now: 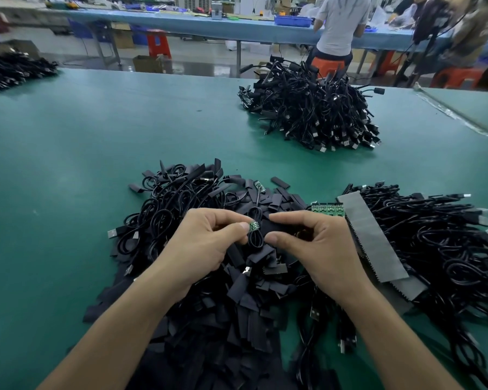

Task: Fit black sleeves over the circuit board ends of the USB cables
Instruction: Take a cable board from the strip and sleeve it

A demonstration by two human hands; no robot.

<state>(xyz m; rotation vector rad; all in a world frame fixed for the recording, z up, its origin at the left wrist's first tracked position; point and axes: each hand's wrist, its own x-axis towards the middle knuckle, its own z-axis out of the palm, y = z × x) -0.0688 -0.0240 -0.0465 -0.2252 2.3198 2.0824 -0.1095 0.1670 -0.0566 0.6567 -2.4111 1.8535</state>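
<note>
The sleeve heap [231,319] blurs and runs off the bottom at the bench's [68,164] near edge. Whether the right hand [319,249] pinches anything, I can't tell against the dark heap; the left hand [206,243] covers part of the cable [255,240] it holds.

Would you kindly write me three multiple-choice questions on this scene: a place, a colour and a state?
1. Where does the grey strip lie?
A. on the cable pile beside the right hand
B. at the table's far left edge
C. under the left forearm

2. What colour is the small circuit board between the hands?
A. red
B. green
C. white

3. What is the left hand doing?
A. lying flat
B. pinching the circuit board
C. hanging idle

Key: 1 A, it slants over cables right of that hand; 2 B, its face shows green; 3 B, thumb and forefinger close on it.
</note>
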